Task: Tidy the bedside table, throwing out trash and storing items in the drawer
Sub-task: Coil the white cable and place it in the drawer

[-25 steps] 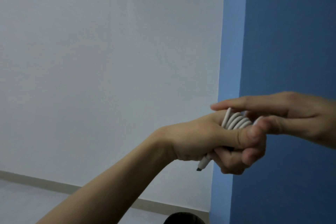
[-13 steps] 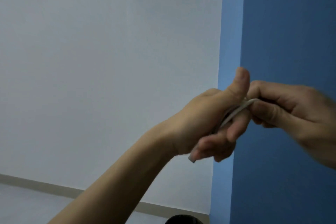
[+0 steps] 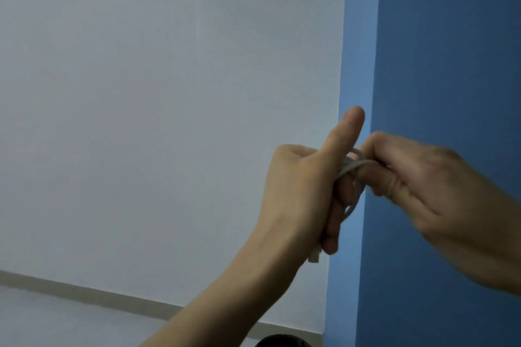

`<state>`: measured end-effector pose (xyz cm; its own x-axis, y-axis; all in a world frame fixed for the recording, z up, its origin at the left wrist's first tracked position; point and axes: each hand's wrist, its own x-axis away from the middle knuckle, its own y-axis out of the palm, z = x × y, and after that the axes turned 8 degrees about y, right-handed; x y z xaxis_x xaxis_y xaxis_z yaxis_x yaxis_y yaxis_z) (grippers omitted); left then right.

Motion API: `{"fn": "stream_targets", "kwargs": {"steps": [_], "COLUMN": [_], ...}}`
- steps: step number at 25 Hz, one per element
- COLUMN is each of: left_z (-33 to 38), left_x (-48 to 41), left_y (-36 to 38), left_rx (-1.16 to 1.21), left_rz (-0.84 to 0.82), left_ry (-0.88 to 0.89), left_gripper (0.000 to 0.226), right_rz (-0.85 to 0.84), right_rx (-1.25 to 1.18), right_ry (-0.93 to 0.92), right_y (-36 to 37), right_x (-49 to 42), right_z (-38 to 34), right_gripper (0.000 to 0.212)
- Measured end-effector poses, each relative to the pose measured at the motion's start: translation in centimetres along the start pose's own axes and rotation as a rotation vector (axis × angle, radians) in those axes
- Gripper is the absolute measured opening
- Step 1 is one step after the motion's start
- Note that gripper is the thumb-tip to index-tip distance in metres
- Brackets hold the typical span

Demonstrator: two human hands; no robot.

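Note:
A white cable (image 3: 351,166) is wound in loops around the fingers of my left hand (image 3: 304,191), which is raised in front of the wall with its thumb pointing up. The cable's plug end (image 3: 313,257) sticks out below that hand's little finger. My right hand (image 3: 417,177) comes in from the right, blurred, and pinches a strand of the cable right beside the left thumb. The bedside table and its drawer are out of view.
A white wall (image 3: 169,93) fills the left, meeting a blue wall (image 3: 451,51) at a corner behind my hands. A pale skirting board (image 3: 84,294) runs along the floor. A dark rounded object (image 3: 283,341) peeks in at the bottom edge.
My left hand turned from lying sideways with the coil showing on top to upright with the thumb raised. My right hand shifted from resting on the coil to pulling a strand by the thumb.

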<state>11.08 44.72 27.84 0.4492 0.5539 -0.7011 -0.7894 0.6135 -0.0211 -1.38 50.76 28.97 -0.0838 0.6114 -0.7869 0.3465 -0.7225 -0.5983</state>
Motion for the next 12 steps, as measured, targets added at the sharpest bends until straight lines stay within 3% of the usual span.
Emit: {"fn": "stream_targets", "kwargs": {"steps": [4,9,12], "left_z": [-0.3,-1.0,-1.7], "left_x": [-0.2,-1.6,-1.5], "left_y": [-0.2,-0.2,-1.4], "left_rx": [-0.015,-0.021,-0.025], "left_rz": [0.184,0.014,-0.09], "left_ry": [0.142,0.158,0.183], "left_gripper": [0.065,0.065,0.049], "right_rz": [-0.034,0.032,0.155], "right_rx": [0.04,-0.025,-0.087], "right_ry": [-0.039,-0.009,0.03], "right_y": [0.7,0.5,0.8], "right_x": [0.3,-0.2,-0.1], "right_z": [-0.4,0.3,1.3], "right_gripper": [0.029,0.043,0.046]}}
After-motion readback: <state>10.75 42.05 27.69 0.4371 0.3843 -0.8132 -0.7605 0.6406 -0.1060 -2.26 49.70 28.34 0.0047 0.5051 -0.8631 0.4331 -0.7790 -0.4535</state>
